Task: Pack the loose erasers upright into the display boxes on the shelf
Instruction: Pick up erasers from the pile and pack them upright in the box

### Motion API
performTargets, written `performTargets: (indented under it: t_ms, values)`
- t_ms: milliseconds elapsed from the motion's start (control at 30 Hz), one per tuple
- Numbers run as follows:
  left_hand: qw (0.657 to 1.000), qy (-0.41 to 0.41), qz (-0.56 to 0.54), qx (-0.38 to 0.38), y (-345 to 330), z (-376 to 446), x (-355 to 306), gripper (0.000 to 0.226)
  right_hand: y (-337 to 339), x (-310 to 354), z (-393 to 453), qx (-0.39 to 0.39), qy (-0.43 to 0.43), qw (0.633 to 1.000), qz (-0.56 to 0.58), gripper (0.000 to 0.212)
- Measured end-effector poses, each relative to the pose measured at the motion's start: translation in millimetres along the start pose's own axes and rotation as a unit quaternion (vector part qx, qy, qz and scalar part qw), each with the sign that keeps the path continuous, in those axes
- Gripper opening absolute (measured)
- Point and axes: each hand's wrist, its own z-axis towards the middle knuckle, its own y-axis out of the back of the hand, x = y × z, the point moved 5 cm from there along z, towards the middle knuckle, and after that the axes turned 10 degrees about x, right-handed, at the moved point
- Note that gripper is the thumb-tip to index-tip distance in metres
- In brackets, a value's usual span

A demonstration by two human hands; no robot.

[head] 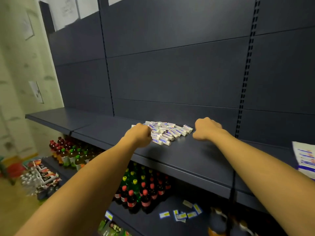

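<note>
A heap of loose erasers point(166, 132), white with blue-and-red sleeves, lies flat on the dark shelf point(187, 160) near its back panel. My left hand point(139, 133) sits on the heap's left edge, its fingers curled down into the erasers and hidden from me. My right hand point(207, 129) is at the heap's right end, knuckles up and fingers curled toward the shelf, with nothing visible in it. A white display box point(305, 157) with blue print shows at the far right edge of the shelf, blurred and cut off.
Bare shelf stretches left of the heap and in front of it. Below stand rows of drink bottles point(141, 188) and, further left, more bottles point(71, 154). Small price tags point(180, 214) lie on the lower shelf. Snack packs point(42, 174) fill the lower left.
</note>
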Motion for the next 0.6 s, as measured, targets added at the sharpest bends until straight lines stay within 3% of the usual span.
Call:
performTargets:
  t_ms: [167,267,600]
  values:
    - [0.999,-0.028,-0.014,-0.005,5,36,38,0.021,3,28,34,-0.017,-0.034,0.999,0.015,0.021]
    - [0.998,-0.043,-0.033,-0.013,2,58,57,0.03,-3,36,54,-0.022,-0.049,0.998,0.024,0.023]
    - [0.992,-0.107,-0.069,-0.013,-16,131,84,0.014,-15,42,123,-0.039,-0.07,0.995,0.066,0.027]
